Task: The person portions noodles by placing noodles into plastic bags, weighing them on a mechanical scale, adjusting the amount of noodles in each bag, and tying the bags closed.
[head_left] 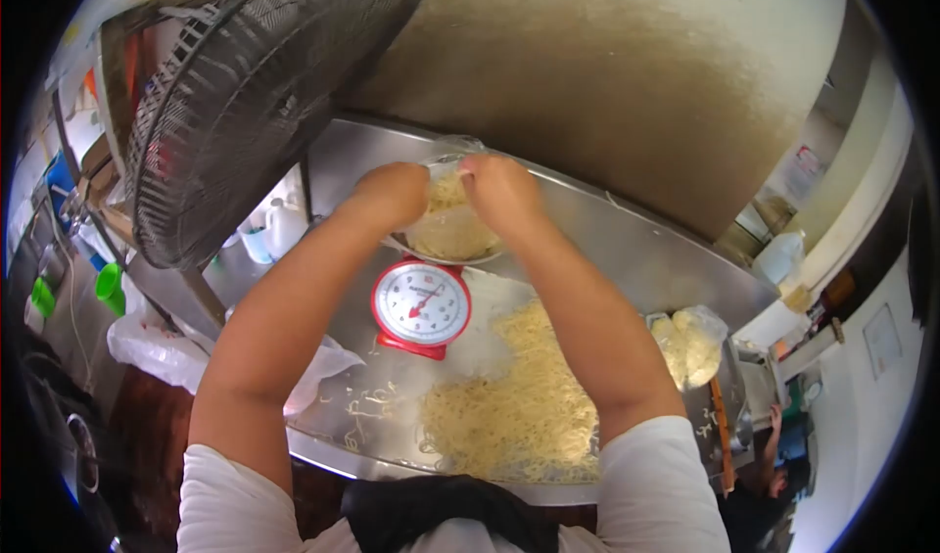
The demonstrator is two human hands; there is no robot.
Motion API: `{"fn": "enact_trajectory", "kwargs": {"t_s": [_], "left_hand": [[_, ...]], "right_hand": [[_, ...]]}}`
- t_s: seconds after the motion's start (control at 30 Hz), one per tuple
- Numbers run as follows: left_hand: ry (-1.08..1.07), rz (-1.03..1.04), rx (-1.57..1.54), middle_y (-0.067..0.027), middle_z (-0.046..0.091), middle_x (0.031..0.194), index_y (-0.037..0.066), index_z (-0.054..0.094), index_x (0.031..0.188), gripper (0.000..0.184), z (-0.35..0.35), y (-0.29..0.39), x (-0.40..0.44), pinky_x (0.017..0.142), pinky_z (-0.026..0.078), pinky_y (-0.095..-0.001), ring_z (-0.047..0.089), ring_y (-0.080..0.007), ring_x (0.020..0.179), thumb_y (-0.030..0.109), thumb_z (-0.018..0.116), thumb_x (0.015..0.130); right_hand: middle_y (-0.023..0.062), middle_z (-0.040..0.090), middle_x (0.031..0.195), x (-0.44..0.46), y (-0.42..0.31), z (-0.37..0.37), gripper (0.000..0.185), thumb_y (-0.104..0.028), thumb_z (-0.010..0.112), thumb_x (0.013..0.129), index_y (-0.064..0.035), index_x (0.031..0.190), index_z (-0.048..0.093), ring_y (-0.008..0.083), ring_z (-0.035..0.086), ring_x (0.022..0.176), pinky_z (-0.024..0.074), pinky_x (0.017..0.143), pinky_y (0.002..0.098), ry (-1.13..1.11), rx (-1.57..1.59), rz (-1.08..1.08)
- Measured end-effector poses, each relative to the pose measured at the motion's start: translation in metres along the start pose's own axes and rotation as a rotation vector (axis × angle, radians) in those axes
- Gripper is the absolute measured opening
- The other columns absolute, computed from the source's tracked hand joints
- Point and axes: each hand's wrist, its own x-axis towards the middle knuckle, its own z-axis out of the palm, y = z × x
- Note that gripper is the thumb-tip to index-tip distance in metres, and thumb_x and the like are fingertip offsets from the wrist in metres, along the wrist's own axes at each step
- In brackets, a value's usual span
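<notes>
Noodle-filled plastic bag (450,230), between both hands (503,193), its top gripped either side, beside red scale (421,303)

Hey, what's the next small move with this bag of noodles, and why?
I'd probably ease the left hand and right hand off the bag of noodles: both seem to grip its upper part over the pan of the red scale, so their pull could skew the reading.

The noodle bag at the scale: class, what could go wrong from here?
If the left hand or right hand loses its grip, the noodle bag might spill.
Pulling or pressing on it could skew the red scale's reading.
Loose noodles lie near the table's front edge; some might fall.
</notes>
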Motion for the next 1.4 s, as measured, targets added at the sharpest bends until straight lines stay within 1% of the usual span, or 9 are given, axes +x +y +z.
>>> {"fn": "enact_trajectory", "kwargs": {"t_s": [0.1, 0.2, 0.3, 0.4, 0.53, 0.7, 0.9, 1.13, 1.4], "left_hand": [[0.312, 0.146, -0.792, -0.0152, 0.065, 0.105, 0.001, 0.06, 0.114, 0.033, 0.02, 0.005, 0.02, 0.075, 0.051, -0.033, 0.064, -0.0194, 0.085, 0.016, 0.059, 0.084], [0.19, 0.116, -0.965, -0.0097, 0.065, 0.094, 0.001, 0.061, 0.11, 0.03, 0.032, -0.001, 0.035, 0.072, 0.049, -0.0293, 0.059, -0.0132, 0.077, 0.017, 0.061, 0.085], [0.154, 0.04, -0.723, -0.0143, 0.067, 0.09, 0.001, 0.061, 0.102, 0.03, 0.039, -0.011, 0.045, 0.075, 0.048, -0.0379, 0.064, -0.0268, 0.08, 0.026, 0.056, 0.086], [0.275, 0.013, -0.764, -0.0112, 0.066, 0.087, 0.002, 0.062, 0.1, 0.029, 0.04, -0.011, 0.05, 0.077, 0.047, -0.0352, 0.062, -0.0219, 0.083, 0.027, 0.054, 0.088], [0.387, -0.038, -1.177, -0.0066, 0.063, 0.084, 0.003, 0.062, 0.097, 0.026, 0.041, 0.002, 0.059, 0.074, 0.046, -0.0337, 0.059, -0.0183, 0.081, 0.023, 0.047, 0.089], [0.379, 0.068, -1.426, -0.0055, 0.06, 0.081, 0.003, 0.06, 0.096, 0.025, 0.012, 0.04, 0.06, 0.07, 0.047, -0.0279, 0.058, -0.0131, 0.076, 0.02, 0.042, 0.09], [0.584, -0.013, -1.723, -0.0085, 0.057, 0.07, 0.002, 0.052, 0.088, 0.017, -0.002, 0.041, 0.075, 0.052, 0.049, -0.0309, 0.056, -0.0172, 0.056, 0.013, 0.04, 0.089], [0.479, 0.062, -1.719, -0.0086, 0.06, 0.076, 0.005, 0.051, 0.095, 0.016, -0.05, 0.063, 0.066, 0.055, 0.049, -0.0289, 0.058, -0.0159, 0.063, 0.018, 0.042, 0.092], [0.517, 0.047, -1.787, -0.0039, 0.054, 0.065, 0.01, 0.05, 0.083, 0.014, -0.084, 0.066, 0.057, 0.044, 0.036, -0.0264, 0.045, -0.0112, 0.047, 0.02, 0.043, 0.091]], "right_hand": [[0.0166, 0.066, 0.089, 0.004, -0.001, -0.011, 0.014, -0.019, 0.061, 0.081, -0.0102, 0.088, 0.068, 0.0354, 0.063, 0.084, 0.0507, 0.074, 0.0457, 0.124, 0.056, 0.032], [0.0163, 0.066, 0.089, 0.007, -0.011, -0.026, 0.013, -0.017, 0.062, 0.08, -0.0095, 0.089, 0.068, 0.0356, 0.063, 0.085, 0.0505, 0.074, 0.0451, 0.205, 0.103, 0.041], [0.0148, 0.066, 0.089, 0.008, -0.004, -0.027, 0.014, -0.018, 0.062, 0.081, -0.0091, 0.09, 0.068, 0.0348, 0.063, 0.085, 0.0506, 0.074, 0.0442, 0.233, 0.124, 0.044], [0.0148, 0.067, 0.087, 0.004, 0.008, -0.025, 0.016, -0.019, 0.063, 0.081, -0.008, 0.092, 0.069, 0.0337, 0.064, 0.084, 0.0511, 0.075, 0.0413, 0.132, 0.272, 0.145], [0.0164, 0.068, 0.085, 0.017, 0.012, -0.02, 0.017, -0.016, 0.065, 0.079, -0.0053, 0.091, 0.069, 0.0323, 0.065, 0.08, 0.0513, 0.075, 0.037, 0.034, 0.55, 0.271], [0.0172, 0.067, 0.083, 0.019, 0.0, -0.039, 0.014, -0.011, 0.063, 0.078, -0.0037, 0.088, 0.069, 0.0313, 0.066, 0.08, 0.051, 0.074, 0.0373, 0.363, 0.634, 0.184], [0.0156, 0.069, 0.091, 0.013, 0.028, -0.007, 0.04, -0.025, 0.074, 0.069, -0.0022, 0.1, 0.067, 0.0296, 0.066, 0.087, 0.0504, 0.077, 0.0368, -0.139, 0.528, 0.284], [0.0088, 0.064, 0.074, 0.028, -0.013, -0.036, 0.023, -0.017, 0.069, 0.079, 0.0014, 0.092, 0.066, 0.013, 0.061, 0.058, 0.0473, 0.053, 0.0294, 0.096, 1.022, 0.418], [0.0128, 0.067, 0.074, 0.006, 0.018, 0.029, 0.02, -0.02, 0.066, 0.076, -0.0027, 0.086, 0.069, 0.0196, 0.064, 0.059, 0.0499, 0.06, 0.0335, -0.346, 0.624, 0.41]]}}
